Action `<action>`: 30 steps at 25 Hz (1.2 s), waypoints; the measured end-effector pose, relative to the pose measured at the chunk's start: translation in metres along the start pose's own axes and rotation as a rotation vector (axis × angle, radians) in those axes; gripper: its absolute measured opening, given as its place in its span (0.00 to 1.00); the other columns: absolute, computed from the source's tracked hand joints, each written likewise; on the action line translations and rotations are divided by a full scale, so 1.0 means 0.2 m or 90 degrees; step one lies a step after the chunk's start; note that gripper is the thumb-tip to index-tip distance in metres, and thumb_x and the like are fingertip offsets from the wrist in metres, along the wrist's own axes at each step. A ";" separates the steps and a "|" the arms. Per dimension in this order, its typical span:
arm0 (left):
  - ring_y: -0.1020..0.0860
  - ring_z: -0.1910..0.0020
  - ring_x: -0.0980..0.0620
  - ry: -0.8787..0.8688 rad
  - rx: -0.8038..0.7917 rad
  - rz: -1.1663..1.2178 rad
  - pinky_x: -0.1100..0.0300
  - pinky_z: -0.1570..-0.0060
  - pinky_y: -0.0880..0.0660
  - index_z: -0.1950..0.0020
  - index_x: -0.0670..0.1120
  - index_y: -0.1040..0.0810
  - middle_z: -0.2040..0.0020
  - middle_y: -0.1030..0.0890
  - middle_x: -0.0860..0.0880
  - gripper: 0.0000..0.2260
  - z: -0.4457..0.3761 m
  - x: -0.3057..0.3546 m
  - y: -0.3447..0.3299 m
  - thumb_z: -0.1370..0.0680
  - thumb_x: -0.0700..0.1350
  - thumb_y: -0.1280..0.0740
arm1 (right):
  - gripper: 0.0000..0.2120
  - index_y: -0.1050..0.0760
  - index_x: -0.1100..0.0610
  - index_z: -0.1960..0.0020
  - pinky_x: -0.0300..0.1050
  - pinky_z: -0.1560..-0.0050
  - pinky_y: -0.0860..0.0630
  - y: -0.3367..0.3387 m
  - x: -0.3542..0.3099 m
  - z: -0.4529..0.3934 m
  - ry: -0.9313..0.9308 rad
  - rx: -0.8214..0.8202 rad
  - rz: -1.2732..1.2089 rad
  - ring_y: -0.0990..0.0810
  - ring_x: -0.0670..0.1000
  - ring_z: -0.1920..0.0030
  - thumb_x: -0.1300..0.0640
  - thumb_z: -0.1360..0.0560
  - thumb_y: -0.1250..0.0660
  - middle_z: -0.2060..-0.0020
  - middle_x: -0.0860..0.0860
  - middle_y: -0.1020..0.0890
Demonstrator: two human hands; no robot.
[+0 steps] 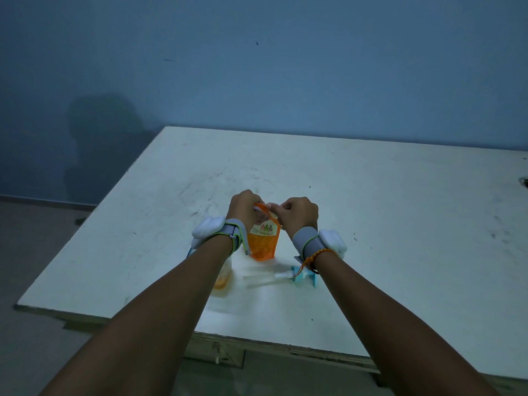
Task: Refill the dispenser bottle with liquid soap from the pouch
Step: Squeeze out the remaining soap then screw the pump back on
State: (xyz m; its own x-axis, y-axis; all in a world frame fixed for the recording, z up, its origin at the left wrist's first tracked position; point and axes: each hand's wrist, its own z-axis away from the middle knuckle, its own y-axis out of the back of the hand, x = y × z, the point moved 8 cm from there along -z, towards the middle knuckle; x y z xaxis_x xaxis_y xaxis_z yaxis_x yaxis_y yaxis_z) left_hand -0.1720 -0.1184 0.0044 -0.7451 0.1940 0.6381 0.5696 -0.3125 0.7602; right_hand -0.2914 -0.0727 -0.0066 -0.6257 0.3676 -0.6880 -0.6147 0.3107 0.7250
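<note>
Soap pouch, an orange stand-up plastic one with a printed label, stood upright on the white scuffed tabletop, a little in from the near edge and roughly midway between the person's two forearms. The left hand was closed around the pouch's upper left corner, and the right hand pinched the top edge from the other side, thumb and fingers pressed together on it; whether the top was torn open could not be made out. Both wrists wore grey straps with white padded blocks, and the right also carried an orange braided cord. The clear plastic dispenser bottle, holding a little orange liquid, stood just behind the left forearm, which hid most of it, so its neck could not be seen. Its white-and-teal pump head with a clear tube lay on its side on the table between the forearms, partly covered by the right wrist. Wide bare tabletop stretched to the right and toward the far edge by the blue wall; the left edge ran diagonally close by the left arm, and the near edge lay just below the bottle. The table's right end was cut off by the frame, and a small dark thing there was too clipped to identify.
</note>
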 end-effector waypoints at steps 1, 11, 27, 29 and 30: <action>0.20 0.56 0.43 0.004 -0.005 -0.008 0.64 0.66 0.25 0.48 0.35 0.20 0.52 0.21 0.38 0.12 0.00 0.00 0.00 0.29 0.37 0.29 | 0.24 0.16 0.66 0.58 0.51 0.52 0.19 0.00 0.00 0.00 -0.008 0.003 -0.017 0.15 0.60 0.57 0.43 0.27 0.32 0.62 0.62 0.14; 0.25 0.74 0.56 0.059 -0.051 0.031 0.75 0.77 0.27 0.50 0.36 0.18 0.62 0.21 0.42 0.10 -0.02 -0.06 0.02 0.31 0.37 0.28 | 0.13 0.18 0.61 0.45 0.44 0.47 0.24 0.02 -0.08 0.06 0.127 -0.065 0.015 0.19 0.56 0.48 0.56 0.26 0.30 0.51 0.58 0.16; 0.22 0.69 0.49 0.031 -0.058 -0.001 0.59 0.60 0.18 0.51 0.35 0.18 0.61 0.20 0.39 0.10 -0.03 -0.05 0.02 0.31 0.37 0.27 | 0.14 0.23 0.62 0.44 0.46 0.54 0.25 -0.02 -0.05 0.10 0.116 -0.069 -0.004 0.24 0.54 0.58 0.54 0.24 0.34 0.59 0.59 0.19; 0.24 0.72 0.52 0.032 -0.061 0.006 0.63 0.64 0.20 0.51 0.34 0.18 0.62 0.20 0.40 0.10 -0.04 -0.05 0.01 0.31 0.36 0.28 | 0.12 0.23 0.64 0.45 0.49 0.50 0.22 -0.03 -0.03 0.08 0.102 -0.075 -0.028 0.22 0.55 0.57 0.56 0.23 0.34 0.61 0.58 0.20; 0.24 0.73 0.53 0.033 -0.062 0.008 0.63 0.63 0.20 0.51 0.34 0.18 0.62 0.21 0.40 0.10 -0.04 -0.05 0.01 0.31 0.35 0.28 | 0.12 0.23 0.64 0.46 0.53 0.49 0.21 -0.03 -0.02 0.08 0.086 -0.075 -0.046 0.20 0.58 0.55 0.56 0.23 0.34 0.59 0.60 0.19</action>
State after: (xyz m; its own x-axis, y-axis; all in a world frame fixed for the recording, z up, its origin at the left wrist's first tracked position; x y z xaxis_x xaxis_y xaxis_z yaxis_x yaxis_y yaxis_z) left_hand -0.1656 -0.1279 -0.0016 -0.7572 0.1416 0.6377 0.5441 -0.4035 0.7356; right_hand -0.2770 -0.0628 -0.0081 -0.6319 0.2249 -0.7417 -0.7071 0.2246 0.6705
